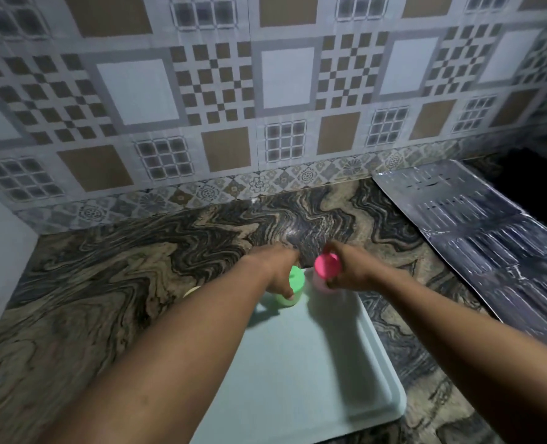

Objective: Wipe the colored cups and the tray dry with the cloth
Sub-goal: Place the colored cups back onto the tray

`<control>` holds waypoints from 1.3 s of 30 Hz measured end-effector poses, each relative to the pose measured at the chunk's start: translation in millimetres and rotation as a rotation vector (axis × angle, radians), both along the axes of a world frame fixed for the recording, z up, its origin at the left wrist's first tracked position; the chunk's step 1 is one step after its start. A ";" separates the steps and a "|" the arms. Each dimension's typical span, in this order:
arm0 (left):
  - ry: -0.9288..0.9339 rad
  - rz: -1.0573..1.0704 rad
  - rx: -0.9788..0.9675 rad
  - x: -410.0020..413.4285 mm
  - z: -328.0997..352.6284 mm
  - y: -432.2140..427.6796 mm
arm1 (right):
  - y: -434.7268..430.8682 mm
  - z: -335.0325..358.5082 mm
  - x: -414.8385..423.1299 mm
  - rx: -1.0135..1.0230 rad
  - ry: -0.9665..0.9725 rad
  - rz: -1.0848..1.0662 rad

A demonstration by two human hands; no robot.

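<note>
A: Where are the cups at this moment?

B: The green cup [294, 288] stands on the far left corner of the pale tray [297, 379]. The left hand [278, 270] grips it from above, with the thumb pressed down its side. The right hand [352, 270] has its fingers closed round the pink cup [327, 266] and holds it tilted above the far edge of the tray, close beside the green one.

A: And the cloth?

B: No cloth shows anywhere, so the wiping seems not yet begun. A pale yellow rim [191, 291] peeks out behind the left forearm. It may be a third cup, but too much of it is hidden to tell.

A: What could go wrong?

B: The cups are probably wet, so the pink one could slip from the fingers and fall on the stone counter [121, 283]. The two cups are also very near, and a careless move may knock the green cup off the tray corner. With both hands busy, no hand is free for a cloth.
</note>
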State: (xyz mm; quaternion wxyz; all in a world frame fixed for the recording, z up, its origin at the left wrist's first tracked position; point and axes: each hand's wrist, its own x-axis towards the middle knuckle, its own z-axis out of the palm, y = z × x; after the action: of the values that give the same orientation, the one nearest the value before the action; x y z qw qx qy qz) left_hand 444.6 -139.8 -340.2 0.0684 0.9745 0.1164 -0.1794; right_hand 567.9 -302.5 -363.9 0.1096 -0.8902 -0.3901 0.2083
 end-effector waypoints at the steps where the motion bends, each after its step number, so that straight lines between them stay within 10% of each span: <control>1: 0.005 0.007 0.003 -1.4 -2.3 1.5 | 1.2 -3.8 -1.0 -0.013 0.000 0.007; 26: -0.574 0.150 0.081 -118.1 -24.8 -49.4 | -35.9 -21.6 -100.6 0.464 -0.476 0.088; 39: -0.293 0.386 0.038 -219.0 -110.5 -144.9 | -120.8 -100.7 -188.6 0.295 -0.267 0.132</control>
State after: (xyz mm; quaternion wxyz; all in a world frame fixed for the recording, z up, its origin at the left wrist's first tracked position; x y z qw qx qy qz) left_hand 225.7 -284.7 -450.7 0.0990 0.9509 0.2926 -0.0176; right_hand 379.4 -423.3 -464.5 0.1721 -0.8568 -0.4848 0.0360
